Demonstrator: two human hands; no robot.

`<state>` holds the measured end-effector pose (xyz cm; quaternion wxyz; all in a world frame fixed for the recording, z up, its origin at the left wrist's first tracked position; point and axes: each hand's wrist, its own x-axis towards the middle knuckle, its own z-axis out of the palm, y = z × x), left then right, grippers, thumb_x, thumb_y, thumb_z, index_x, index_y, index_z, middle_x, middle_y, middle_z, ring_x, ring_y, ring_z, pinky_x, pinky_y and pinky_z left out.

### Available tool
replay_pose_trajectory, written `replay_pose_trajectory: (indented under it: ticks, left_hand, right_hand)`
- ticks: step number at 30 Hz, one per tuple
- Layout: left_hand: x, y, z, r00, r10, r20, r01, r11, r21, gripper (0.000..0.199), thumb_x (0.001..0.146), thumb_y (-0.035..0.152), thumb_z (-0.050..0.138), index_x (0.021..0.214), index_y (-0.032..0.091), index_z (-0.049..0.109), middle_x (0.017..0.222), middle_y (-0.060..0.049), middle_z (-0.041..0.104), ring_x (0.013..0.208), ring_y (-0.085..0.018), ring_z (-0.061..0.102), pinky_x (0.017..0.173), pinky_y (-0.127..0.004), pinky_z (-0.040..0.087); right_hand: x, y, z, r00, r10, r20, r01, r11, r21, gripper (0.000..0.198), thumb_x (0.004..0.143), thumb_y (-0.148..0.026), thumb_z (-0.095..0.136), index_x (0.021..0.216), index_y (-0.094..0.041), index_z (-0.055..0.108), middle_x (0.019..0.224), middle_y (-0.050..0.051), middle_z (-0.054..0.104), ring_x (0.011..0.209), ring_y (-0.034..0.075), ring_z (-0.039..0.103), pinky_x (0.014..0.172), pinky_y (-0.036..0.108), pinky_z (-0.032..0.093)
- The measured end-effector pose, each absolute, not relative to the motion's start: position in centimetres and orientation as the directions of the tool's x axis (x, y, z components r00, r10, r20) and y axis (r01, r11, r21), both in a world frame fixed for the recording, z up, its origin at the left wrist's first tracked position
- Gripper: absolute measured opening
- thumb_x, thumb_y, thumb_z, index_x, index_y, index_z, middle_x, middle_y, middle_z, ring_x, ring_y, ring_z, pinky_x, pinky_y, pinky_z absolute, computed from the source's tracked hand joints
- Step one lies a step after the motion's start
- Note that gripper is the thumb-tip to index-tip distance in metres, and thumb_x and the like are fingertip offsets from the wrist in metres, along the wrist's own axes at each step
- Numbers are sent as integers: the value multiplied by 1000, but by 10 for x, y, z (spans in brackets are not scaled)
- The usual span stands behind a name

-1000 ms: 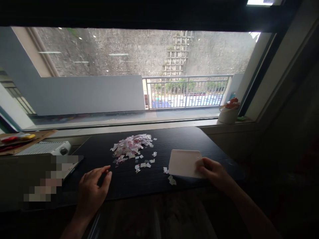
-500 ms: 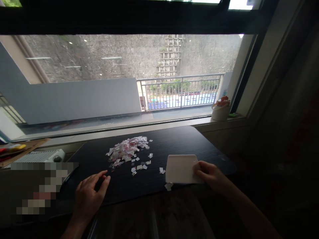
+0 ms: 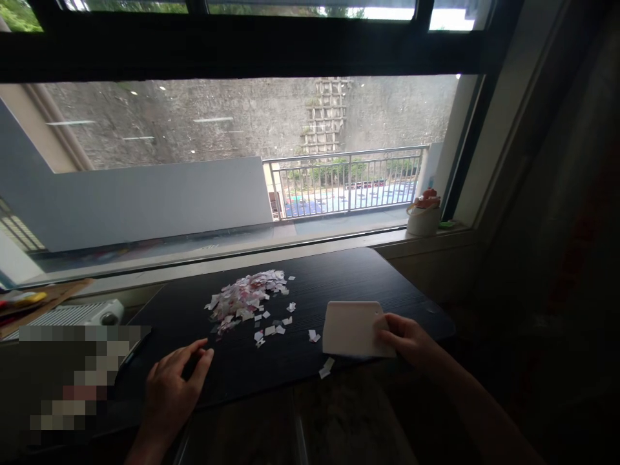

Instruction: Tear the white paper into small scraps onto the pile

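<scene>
A flat, pale dough scraper [image 3: 349,329] with a small hole near one corner is pinched by its right edge in my right hand [image 3: 404,336]. It is tilted over the front part of the black table [image 3: 387,284]. Two small groups of paper scraps lie just left of it, one group [image 3: 326,368] at the table's front edge. My left hand [image 3: 177,378] hovers at the front left, its thumb and fingers apart with nothing between them. Beyond that hand is a heap of small paper pieces [image 3: 247,294], white with some pink, with loose pieces scattered to its right.
Behind the table runs a window sill [image 3: 310,248], with a white container [image 3: 423,219] with an orange top at its right end. On the left are a white slatted heater-like unit [image 3: 92,310] and cardboard [image 3: 58,300]. A pixelated patch hides part of the lower left.
The view has tilted up slightly. The scraper sits a little farther from the scraps at the front edge, which show more fully. Both hands keep nearly the same pose.
</scene>
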<state>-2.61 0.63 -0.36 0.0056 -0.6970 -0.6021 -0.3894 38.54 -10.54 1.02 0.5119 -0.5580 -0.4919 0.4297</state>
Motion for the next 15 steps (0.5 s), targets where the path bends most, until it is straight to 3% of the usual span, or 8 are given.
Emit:
replay_pose_trajectory:
  ticks: [6,15]
  left_hand:
    - [-26,5,-2,-34,839,543,843,-268,467,40,68,55,47,87,25,67,86,-5,72,94,-29,63,92,-44,42]
    - [-25,5,-1,-46,846,531,839,-256,481,41,66,56,48,86,25,67,86,-5,72,93,-30,63,92,-45,42]
  right_hand:
    - [382,-107,20,109,994,16,181,-4,-983,19,64,-32,67,75,-15,65,71,2,67,71,20,62,62,28,44]
    - [385,-104,14,90,994,54,116,44,-992,25,69,-36,66,84,-16,67,81,4,71,79,23,65,69,31,48]
